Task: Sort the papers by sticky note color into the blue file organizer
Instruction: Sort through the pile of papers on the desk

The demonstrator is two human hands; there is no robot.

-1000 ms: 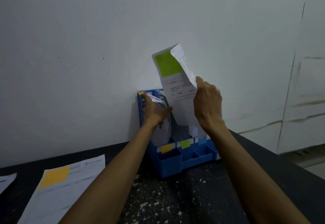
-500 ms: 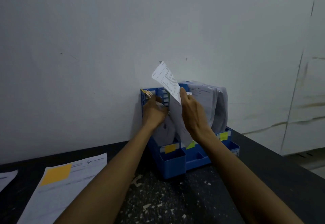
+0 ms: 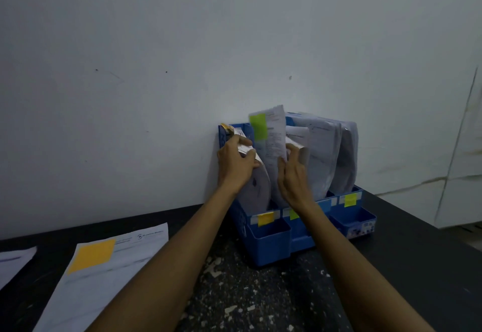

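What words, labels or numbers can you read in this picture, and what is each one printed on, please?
Nothing is legible.
Sheet with the orange sticky note: header beside a round logo, blurred.
Sheet with the green sticky note: print too small.
Papers in the left slot and papers in the right slots: blurred.
Sticker on the blue file organizer: blurred.
Colour tabs: no writing visible.

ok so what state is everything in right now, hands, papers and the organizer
left hand, grips the left-slot papers
right hand, holds the green-note paper
green-note paper, upright, lower part down in the second slot from the left
blue file organizer, upright, papers in its slots
orange-note paper, flat on the table, not yet filed
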